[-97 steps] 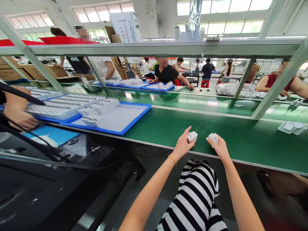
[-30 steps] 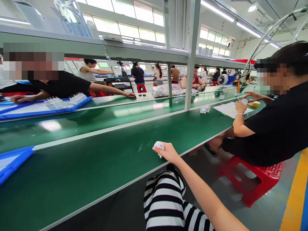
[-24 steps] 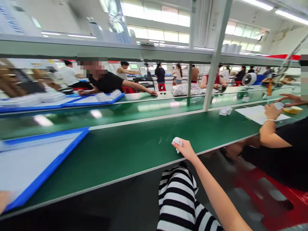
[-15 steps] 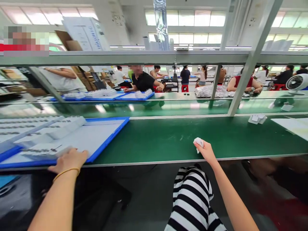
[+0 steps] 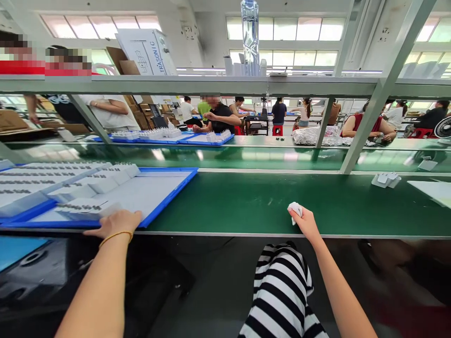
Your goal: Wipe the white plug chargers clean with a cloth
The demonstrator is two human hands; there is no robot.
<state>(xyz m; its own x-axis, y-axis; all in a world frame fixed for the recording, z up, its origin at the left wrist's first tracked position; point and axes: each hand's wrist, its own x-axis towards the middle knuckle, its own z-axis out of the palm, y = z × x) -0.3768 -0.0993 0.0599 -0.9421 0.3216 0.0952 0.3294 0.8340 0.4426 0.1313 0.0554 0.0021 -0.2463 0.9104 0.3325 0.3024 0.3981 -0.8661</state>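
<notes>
My left hand [image 5: 118, 224] lies at the near edge of a blue-rimmed tray [image 5: 169, 193], its visible fingers spread apart. It is against the near end of a row of small white plastic-looking pieces [image 5: 86, 206] with dark bits along the top; some fingertips are hidden behind the hand. More such rows stand to the left in the tray. My right hand [image 5: 306, 221] is closed around a crumpled white cloth or tissue [image 5: 295, 212], just above the green worktop [image 5: 229, 202] near its front edge.
A small group of white pieces [image 5: 386, 180] stands at the right, beside a white sheet [image 5: 431, 190]. A slanted metal post [image 5: 366, 112] and a crossbar [image 5: 211, 86] frame the bench. Beyond are another tray [image 5: 207, 139], a clear plastic bundle [image 5: 313, 135] and several co-workers.
The view has swung a little to the left, so the scene sits further right. My left hand stays at the row of white pieces; my right hand still holds the white cloth or tissue.
</notes>
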